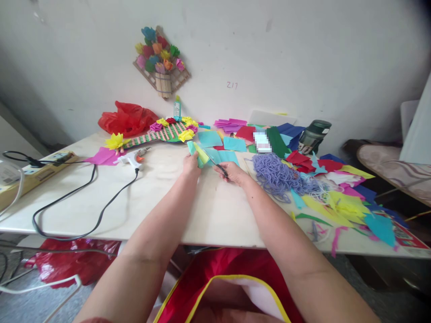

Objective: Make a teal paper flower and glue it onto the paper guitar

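Note:
My left hand (191,165) pinches a folded piece of light blue and yellow crepe paper (201,155) above the white table. In my right hand (231,173) is a pair of scissors (220,168), its fingers wrapped round the dark handles. The blades point left toward the paper's right edge; whether they touch it I cannot tell. Just behind the hands lie several light blue paper pieces (235,144). Farther back on the left is a green craft piece (158,137) shaped like a stringed instrument, decorated with yellow, pink and red paper flowers.
A white glue gun (132,157) with a black cord lies left, near a power strip (40,172). To the right are purple yarn (281,175), scattered paper scraps (340,208) and a dark jar (314,136). A red plastic bag (128,119) sits at the back left.

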`<state>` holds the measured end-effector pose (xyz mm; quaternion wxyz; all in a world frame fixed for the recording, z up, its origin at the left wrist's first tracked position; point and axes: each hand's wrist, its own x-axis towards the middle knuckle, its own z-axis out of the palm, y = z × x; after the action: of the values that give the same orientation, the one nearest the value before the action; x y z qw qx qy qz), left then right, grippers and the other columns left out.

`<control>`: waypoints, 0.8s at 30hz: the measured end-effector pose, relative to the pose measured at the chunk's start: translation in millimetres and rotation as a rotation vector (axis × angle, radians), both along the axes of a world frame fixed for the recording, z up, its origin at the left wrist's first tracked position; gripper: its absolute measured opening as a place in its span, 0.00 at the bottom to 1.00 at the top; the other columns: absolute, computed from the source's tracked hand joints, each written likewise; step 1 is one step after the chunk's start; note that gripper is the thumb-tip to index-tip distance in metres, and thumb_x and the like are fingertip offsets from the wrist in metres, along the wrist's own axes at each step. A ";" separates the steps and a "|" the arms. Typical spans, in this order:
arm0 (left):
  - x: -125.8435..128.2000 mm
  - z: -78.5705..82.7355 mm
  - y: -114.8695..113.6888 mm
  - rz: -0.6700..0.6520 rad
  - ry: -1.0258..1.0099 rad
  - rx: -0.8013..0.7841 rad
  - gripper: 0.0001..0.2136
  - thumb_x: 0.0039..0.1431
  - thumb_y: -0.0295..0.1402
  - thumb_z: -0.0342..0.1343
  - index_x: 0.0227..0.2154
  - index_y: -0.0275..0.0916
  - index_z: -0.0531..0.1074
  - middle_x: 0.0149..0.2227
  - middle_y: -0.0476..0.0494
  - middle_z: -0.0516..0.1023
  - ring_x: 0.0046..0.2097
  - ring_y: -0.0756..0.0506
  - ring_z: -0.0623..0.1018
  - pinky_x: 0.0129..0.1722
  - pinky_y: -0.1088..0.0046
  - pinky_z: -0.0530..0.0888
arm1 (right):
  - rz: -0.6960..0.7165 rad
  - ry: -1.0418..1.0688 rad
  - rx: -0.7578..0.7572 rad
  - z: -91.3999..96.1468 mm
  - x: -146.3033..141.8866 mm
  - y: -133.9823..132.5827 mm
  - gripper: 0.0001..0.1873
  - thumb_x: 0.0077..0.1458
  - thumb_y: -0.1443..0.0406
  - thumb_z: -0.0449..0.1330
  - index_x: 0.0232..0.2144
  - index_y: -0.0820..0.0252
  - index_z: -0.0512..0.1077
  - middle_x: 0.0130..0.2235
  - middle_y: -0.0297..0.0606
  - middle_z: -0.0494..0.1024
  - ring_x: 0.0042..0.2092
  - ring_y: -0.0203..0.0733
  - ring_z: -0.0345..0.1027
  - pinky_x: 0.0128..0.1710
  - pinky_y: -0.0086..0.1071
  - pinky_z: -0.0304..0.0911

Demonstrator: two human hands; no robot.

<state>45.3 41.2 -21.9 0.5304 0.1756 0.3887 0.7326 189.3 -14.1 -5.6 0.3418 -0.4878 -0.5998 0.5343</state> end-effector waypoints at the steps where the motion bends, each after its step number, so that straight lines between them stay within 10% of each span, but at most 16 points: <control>1: -0.3 -0.2 0.2 0.002 -0.001 -0.001 0.04 0.51 0.23 0.53 0.25 0.36 0.69 0.24 0.47 0.74 0.28 0.50 0.74 0.35 0.73 0.72 | -0.005 -0.006 -0.001 0.3 -0.3 -0.4 0.15 0.47 0.58 0.65 0.22 0.61 0.65 0.13 0.23 0.62 0.14 0.24 0.49 0.13 0.22 0.44; 24: 2.7 -3.1 -0.4 -0.078 0.008 0.001 0.02 0.52 0.25 0.54 0.28 0.36 0.69 0.25 0.47 0.74 0.27 0.50 0.74 0.32 0.73 0.71 | 0.010 0.011 0.026 0.3 1.7 2.0 0.15 0.50 0.55 0.62 0.27 0.60 0.65 0.15 0.24 0.66 0.14 0.26 0.54 0.13 0.21 0.48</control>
<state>48.0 40.7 -25.0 0.5569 0.1938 0.3833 0.7109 191.0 -12.2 -5.4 0.3485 -0.4773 -0.6073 0.5309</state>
